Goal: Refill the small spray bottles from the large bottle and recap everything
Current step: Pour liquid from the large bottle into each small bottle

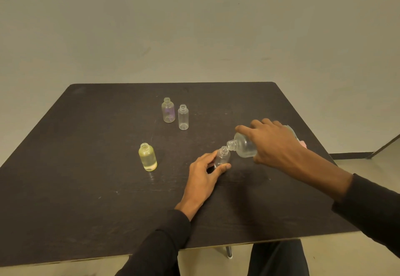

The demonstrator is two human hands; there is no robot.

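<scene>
My right hand (272, 143) grips the large clear bottle (244, 146), tipped on its side with its open neck against the mouth of a small clear bottle (223, 157). My left hand (205, 172) holds that small bottle upright on the dark table (86, 167), thumb and fingers around its base. A yellowish small bottle (147, 156) stands uncapped to the left. Farther back stand two more uncapped small bottles, one purple-tinted (168, 110) and one clear (183, 117). No caps are visible.
Something pink and pale (299, 140) pokes out behind my right hand, mostly hidden. The table's right edge runs close behind my right forearm. A metal leg or bar (383, 146) slants across the floor at far right.
</scene>
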